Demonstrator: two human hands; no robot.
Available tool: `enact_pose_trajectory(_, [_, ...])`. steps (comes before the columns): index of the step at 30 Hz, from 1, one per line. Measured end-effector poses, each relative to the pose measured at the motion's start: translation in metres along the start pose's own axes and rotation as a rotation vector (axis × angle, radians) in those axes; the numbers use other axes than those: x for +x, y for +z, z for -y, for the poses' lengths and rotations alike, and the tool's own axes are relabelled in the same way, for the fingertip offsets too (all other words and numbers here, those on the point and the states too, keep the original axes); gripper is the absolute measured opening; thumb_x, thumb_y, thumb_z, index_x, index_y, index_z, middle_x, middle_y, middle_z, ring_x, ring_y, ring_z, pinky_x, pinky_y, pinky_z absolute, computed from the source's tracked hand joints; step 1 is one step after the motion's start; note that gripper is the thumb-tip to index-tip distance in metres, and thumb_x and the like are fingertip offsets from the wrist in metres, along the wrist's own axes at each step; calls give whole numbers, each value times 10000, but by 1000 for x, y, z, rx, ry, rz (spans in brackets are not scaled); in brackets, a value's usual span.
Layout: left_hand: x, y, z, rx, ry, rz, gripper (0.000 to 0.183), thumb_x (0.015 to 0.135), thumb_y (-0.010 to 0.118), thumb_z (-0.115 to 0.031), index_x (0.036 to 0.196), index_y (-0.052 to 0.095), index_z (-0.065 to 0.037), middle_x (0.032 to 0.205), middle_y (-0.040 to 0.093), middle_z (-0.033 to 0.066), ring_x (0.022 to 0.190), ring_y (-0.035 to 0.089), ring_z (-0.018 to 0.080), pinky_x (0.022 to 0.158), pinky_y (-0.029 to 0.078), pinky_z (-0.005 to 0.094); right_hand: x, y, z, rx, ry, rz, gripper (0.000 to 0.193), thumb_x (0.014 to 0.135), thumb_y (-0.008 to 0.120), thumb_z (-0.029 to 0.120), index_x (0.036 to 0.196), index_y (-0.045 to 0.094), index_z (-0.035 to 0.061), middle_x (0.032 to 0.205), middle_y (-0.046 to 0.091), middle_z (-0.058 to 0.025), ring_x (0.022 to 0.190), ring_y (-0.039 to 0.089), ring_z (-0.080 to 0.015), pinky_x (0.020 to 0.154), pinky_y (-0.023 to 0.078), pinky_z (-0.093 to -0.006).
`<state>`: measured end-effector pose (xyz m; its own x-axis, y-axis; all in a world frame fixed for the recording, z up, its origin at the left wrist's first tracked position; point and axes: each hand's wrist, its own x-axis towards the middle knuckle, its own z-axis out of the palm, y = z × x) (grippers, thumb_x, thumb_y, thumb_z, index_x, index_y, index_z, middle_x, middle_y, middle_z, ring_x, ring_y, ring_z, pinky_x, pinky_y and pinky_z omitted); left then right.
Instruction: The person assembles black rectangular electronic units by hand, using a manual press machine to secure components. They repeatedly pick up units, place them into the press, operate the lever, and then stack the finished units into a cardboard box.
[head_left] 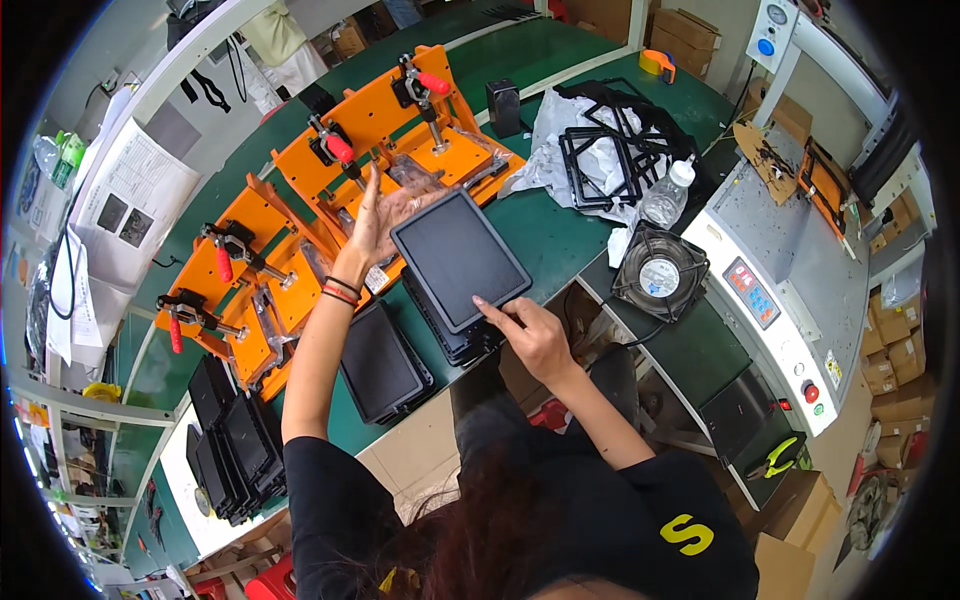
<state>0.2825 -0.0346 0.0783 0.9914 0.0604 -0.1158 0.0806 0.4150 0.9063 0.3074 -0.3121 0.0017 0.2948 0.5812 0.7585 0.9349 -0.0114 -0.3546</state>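
Note:
A flat rectangular panel with a dark screen-like face and a grey frame is tilted above a stack of similar black panels at the table's near edge. My right hand grips its lower right edge, one fingertip on the face. At its upper left corner is my left hand, palm turned up and fingers stretched out; some of its fingers are partly hidden near the panel. Another dark panel lies left of the stack. Behind my left hand stand orange clamp fixtures with red-handled toggle clamps.
Black frames lie on white wrapping at the back, near a clear bottle. A square fan sits to the right, beside a machine with a control panel. More black housings are piled at left. Pliers lie far right.

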Motion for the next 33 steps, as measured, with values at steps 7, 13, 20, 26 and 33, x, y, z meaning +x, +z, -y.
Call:
enact_pose_trajectory(7, [-8,-15,25,123,-58,-8,958,834,243,-750,1406,255,18,1392,387,205,1300,364,291,1074,300,391,-12,15,11,-22,-2,59,431,758,644,96,1188,621,127,694,442,-25,623,480,-163,589,441,-293])
enact_pose_trajectory(13, [-4,-28,45,210,-36,-7,958,820,260,-762,1402,267,-2,1372,402,214,1267,405,299,1046,350,402,-12,15,19,-89,20,64,403,736,686,120,1137,656,139,704,451,-15,646,465,-167,611,421,-299])
enact_pose_trajectory(20, [-1,-28,48,314,-11,91,795,919,151,-627,1381,312,0,1371,403,216,1302,363,285,1112,231,371,-19,16,17,-70,82,60,419,754,667,113,1171,632,134,751,455,-30,695,476,-180,633,433,-303])
enact_pose_trajectory(26, [-1,-31,49,390,9,108,757,940,135,-589,1368,332,4,1360,414,225,1309,359,281,1126,205,368,-20,16,19,-11,91,94,414,763,665,113,1174,624,122,763,460,-35,706,479,-183,647,430,-309])
enact_pose_trajectory(33, [-22,-20,64,374,253,-588,708,959,190,-559,1326,388,13,1269,521,208,1233,462,274,1076,290,372,-11,-6,15,103,175,-5,330,798,604,58,1126,631,89,755,474,-52,705,476,-215,671,424,-341])
